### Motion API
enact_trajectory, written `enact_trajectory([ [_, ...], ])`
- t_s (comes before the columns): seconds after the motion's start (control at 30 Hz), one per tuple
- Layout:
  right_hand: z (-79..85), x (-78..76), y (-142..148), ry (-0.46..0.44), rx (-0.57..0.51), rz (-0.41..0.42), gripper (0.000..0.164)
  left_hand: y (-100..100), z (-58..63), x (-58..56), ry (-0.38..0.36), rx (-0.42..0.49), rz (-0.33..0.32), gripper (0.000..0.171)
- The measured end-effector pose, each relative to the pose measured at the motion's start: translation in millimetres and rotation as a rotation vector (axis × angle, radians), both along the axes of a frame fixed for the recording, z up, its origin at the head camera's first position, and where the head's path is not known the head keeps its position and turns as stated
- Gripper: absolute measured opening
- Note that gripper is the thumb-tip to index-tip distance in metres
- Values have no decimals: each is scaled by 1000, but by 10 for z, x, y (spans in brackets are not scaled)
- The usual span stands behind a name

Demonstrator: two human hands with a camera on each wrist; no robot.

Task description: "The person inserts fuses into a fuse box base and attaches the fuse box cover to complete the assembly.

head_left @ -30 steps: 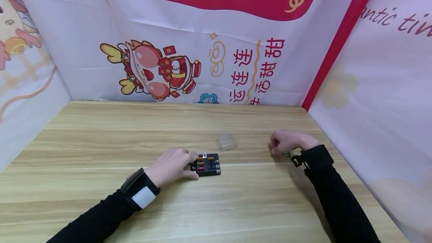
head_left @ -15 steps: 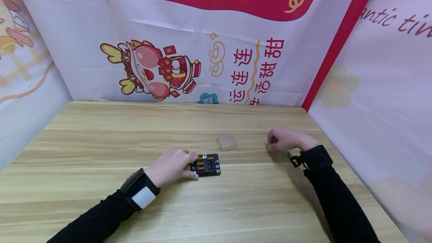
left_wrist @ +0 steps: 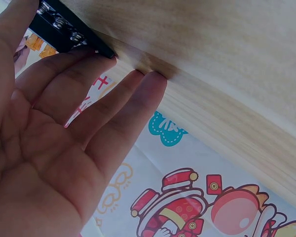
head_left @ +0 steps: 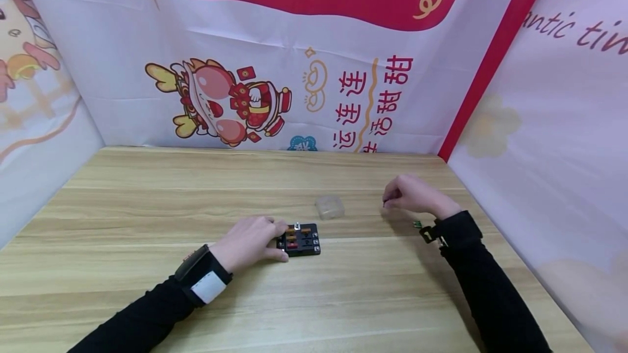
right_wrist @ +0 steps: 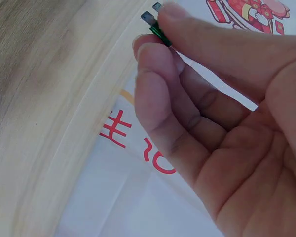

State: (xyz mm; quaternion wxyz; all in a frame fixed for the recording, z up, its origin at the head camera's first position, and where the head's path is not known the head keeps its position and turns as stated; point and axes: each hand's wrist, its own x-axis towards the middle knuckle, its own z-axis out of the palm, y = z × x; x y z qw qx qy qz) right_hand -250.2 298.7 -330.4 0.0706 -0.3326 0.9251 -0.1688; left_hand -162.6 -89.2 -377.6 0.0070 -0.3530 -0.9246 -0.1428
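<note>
A black fuse block [head_left: 306,239] with several orange fuses and a red one lies on the wooden table in the head view. My left hand [head_left: 249,242] holds its left end, thumb at the front edge and fingers at the back. In the left wrist view the block [left_wrist: 69,30] shows metal screws along its side, partly behind the fingers. To the right, my right hand [head_left: 417,195] is raised over the table. Between its thumb and fingertips it pinches a green blade fuse [right_wrist: 160,36], metal prongs pointing outward, as the right wrist view shows.
A clear plastic cover [head_left: 330,207] lies behind the fuse block, to its right. Another small green piece [head_left: 417,224] lies on the table [head_left: 314,304] beneath the right wrist. Printed cloth [head_left: 304,80] hangs along the back and both sides.
My right hand has lifted and moved slightly left and away from me, with the green fuse between its fingers. My left hand and the fuse block have stayed still.
</note>
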Motion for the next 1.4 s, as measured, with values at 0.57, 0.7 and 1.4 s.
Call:
enact_trajectory([
  [0.57, 67, 69, -124, 98, -7, -6, 3, -1, -6, 9, 29, 16, -9, 43],
  [0.7, 77, 74, -143, 107, -1, -1, 2, -4, -5, 10, 31, 21, -11, 41],
  [1.4, 70, 141, -251, 156, -29, 21, 8, 3, 9, 21, 41, 16, -13, 46],
])
